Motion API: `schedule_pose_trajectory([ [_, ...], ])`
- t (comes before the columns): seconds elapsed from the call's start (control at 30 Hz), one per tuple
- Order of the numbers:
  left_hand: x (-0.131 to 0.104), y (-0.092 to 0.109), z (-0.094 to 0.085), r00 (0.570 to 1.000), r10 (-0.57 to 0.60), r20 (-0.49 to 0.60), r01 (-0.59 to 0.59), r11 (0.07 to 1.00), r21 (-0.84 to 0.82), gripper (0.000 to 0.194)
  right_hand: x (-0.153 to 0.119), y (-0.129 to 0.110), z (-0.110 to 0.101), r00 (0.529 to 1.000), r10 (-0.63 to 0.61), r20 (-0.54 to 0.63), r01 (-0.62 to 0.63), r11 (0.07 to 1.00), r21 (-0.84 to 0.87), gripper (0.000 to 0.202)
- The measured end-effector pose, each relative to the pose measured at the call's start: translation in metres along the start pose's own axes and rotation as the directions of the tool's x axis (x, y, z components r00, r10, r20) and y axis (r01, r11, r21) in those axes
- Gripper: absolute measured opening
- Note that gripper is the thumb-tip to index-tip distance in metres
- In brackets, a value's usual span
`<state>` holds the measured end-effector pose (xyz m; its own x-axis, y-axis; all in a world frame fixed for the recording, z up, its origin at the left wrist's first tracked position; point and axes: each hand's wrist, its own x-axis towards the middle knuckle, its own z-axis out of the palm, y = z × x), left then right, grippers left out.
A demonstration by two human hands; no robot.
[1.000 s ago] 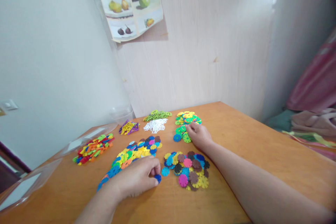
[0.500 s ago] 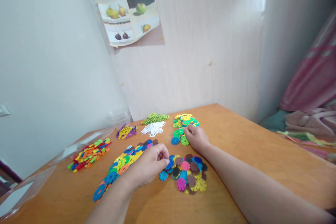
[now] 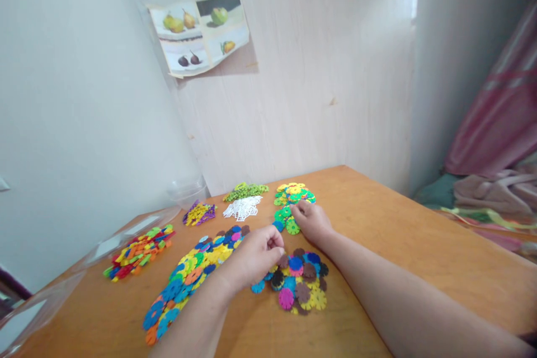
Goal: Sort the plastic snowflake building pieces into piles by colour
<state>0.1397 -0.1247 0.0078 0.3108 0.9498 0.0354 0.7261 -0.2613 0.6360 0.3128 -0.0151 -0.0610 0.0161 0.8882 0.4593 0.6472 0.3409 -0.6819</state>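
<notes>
My left hand (image 3: 257,257) hovers at the near left of a pile of notched plastic discs (image 3: 302,291) in brown, yellow, pink, blue and black. Its fingers are curled, with a gap between thumb and forefinger and nothing visible there. A blue disc (image 3: 296,264) rests on a pink one close to these fingertips. Farther back, my right hand (image 3: 311,222) rests on the table with fingers bent together beside green discs (image 3: 292,226); what its fingertips hold, if anything, is hidden. A long heap of mixed discs (image 3: 193,274), mostly yellow and blue, lies left of my left forearm.
Yellow and green discs (image 3: 295,191) are piled behind my right hand. White pieces (image 3: 242,208), green pieces (image 3: 246,192), purple and yellow pieces (image 3: 199,213) and multicoloured pieces (image 3: 140,253) form separate heaps. A clear container (image 3: 188,193) and plastic bags (image 3: 39,307) line the left side.
My left hand has moved right, over the near pile's left part. A blue disc now lies on the pink disc there. My right hand stays by the green discs. The view has shifted slightly.
</notes>
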Motion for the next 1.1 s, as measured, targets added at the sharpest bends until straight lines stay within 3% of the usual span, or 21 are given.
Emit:
schedule_pose_trajectory([
  [0.23, -0.023, -0.028, -0.048, 0.990, -0.089, -0.113, 0.098, 0.992, 0.077, 0.015, -0.001, 0.001, 0.000, 0.999, 0.004, 0.032, -0.004, 1.000, 0.010, 0.040],
  [0.37, -0.042, -0.047, -0.062, 0.981, -0.156, -0.112, 0.177, 0.960, 0.219, 0.020, -0.001, 0.002, 0.001, 0.999, -0.002, 0.035, 0.001, 1.000, 0.008, 0.042],
  [0.53, -0.057, -0.056, -0.061, 0.992, -0.122, -0.036, 0.126, 0.892, 0.434, 0.018, 0.000, 0.003, 0.001, 1.000, 0.007, 0.026, -0.006, 1.000, -0.007, 0.042],
  [0.63, -0.061, -0.062, -0.057, 0.989, -0.139, -0.043, 0.142, 0.847, 0.512, 0.020, 0.000, 0.004, 0.001, 1.000, 0.007, 0.025, -0.007, 1.000, -0.006, 0.042],
  [0.83, -0.061, -0.073, -0.051, 0.988, -0.140, -0.065, 0.153, 0.852, 0.500, 0.024, 0.002, 0.007, 0.002, 1.000, 0.004, 0.002, -0.004, 1.000, 0.018, 0.043],
  [1.1, -0.055, -0.072, -0.048, 0.985, -0.164, -0.060, 0.174, 0.896, 0.409, 0.018, 0.004, 0.009, 0.003, 0.998, 0.041, -0.044, -0.037, 0.996, 0.082, 0.044],
])
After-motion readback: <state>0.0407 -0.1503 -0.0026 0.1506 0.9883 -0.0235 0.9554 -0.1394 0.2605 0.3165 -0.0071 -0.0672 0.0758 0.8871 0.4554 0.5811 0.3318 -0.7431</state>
